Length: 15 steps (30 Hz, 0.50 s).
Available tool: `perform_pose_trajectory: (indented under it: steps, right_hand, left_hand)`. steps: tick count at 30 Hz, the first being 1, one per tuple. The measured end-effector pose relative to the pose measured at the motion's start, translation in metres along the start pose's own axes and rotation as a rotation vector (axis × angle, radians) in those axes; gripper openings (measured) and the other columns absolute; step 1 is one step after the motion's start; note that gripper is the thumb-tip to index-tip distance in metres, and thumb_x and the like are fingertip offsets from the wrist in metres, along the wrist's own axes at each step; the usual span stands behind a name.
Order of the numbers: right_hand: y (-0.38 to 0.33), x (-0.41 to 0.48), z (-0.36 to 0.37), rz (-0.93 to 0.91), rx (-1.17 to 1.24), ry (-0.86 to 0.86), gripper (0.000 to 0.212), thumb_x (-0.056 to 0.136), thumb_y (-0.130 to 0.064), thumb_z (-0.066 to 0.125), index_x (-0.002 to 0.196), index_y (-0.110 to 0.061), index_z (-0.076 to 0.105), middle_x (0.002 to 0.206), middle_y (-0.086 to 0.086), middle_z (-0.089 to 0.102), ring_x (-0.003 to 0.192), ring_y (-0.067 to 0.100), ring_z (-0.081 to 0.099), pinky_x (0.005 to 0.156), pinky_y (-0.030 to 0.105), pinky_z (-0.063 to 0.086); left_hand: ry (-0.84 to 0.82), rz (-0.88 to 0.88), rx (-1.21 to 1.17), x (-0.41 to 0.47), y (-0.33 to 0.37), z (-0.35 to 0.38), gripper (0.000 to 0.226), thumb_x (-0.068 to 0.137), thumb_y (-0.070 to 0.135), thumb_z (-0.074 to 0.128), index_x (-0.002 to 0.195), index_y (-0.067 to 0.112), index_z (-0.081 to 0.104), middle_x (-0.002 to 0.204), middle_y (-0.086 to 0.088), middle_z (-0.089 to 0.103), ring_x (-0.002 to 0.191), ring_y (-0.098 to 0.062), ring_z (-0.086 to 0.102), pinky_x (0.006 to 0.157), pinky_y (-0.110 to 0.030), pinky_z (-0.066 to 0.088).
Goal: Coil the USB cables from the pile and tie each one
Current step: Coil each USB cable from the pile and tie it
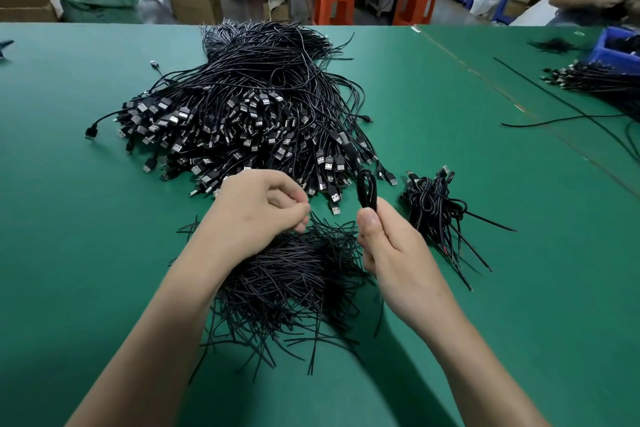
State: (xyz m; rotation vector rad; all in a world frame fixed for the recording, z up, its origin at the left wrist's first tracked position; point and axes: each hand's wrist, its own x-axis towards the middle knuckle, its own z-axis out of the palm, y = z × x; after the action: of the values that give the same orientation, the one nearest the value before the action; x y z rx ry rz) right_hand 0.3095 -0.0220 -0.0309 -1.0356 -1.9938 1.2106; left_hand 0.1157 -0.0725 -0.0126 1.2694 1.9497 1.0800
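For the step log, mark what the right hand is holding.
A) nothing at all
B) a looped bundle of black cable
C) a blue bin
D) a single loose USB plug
B: the right hand grips a coiled cable, its loop standing up above the thumb, in front of the cable pile.

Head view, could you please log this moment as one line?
right hand: grips coiled USB cable | left hand: curled over tie wires, hold unclear
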Motion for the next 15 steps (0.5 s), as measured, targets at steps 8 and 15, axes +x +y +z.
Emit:
perform_pose_trajectory:
  steps: [8,15]
  right_hand:
    - [-0.013,0.007,0.01,-0.072,-0.034,-0.045,0.032,0.109,-0.036,0.038,0.079,-0.026,0.044,0.063,-0.014,0.046,0.057,0.005,0.037,0.056,0.024,0.032]
    - [-0.021,0.009,0.003,-0.063,0.023,-0.053,0.039,0.109,-0.035,0.037,0.074,-0.044,0.049,0.06,-0.018,0.045,0.056,0.004,0.036,0.057,0.022,0.031]
  left_hand:
    - [-0.258,0.034,-0.496,-0.004,0.004,-0.001,0.023,0.086,0.016,0.078,0.107,0.027,0.079,0.087,-0.008,0.08,0.078,-0.01,0.074,0.072,-0.016,0.054]
    - [-0.374,0.046,-0.681,-0.005,0.006,0.002,0.025,0.083,0.023,0.076,0.107,0.022,0.083,0.082,-0.002,0.075,0.072,-0.007,0.067,0.066,-0.015,0.052]
